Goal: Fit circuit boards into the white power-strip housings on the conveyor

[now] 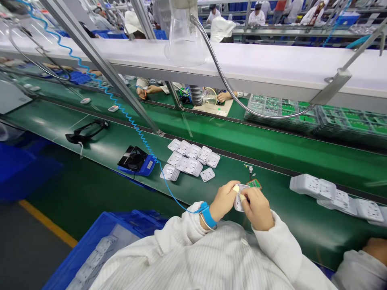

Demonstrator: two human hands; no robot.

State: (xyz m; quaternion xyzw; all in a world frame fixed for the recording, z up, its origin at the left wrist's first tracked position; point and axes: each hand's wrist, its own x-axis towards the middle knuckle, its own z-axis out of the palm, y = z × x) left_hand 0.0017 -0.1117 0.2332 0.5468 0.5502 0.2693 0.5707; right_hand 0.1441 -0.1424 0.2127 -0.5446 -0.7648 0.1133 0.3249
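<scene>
Between my two hands, close to my chest, is a white plastic cover plate [238, 204], partly hidden by fingers. My left hand [223, 198] is closed on its left side, and a blue strap circles that wrist. My right hand [258, 207] grips the right side, thumb and fingers pressed on the face; pale finger cots cover some fingertips. Just beyond the plate lies a green circuit board [254, 183] with a small wired part [250, 171] behind it. To the left, several stacks of similar white covers [187, 157] rest on the green bench, one single cover [207, 174] nearest me.
More stacked covers [314, 187] stand right. A black fan [134, 159] on a blue base sits left, past a coiled blue cord [133, 121]. A blue crate [87, 233] holds white parts. A metal shelf [272, 60] crosses ahead; a co-worker's arm [359, 262] is lower right.
</scene>
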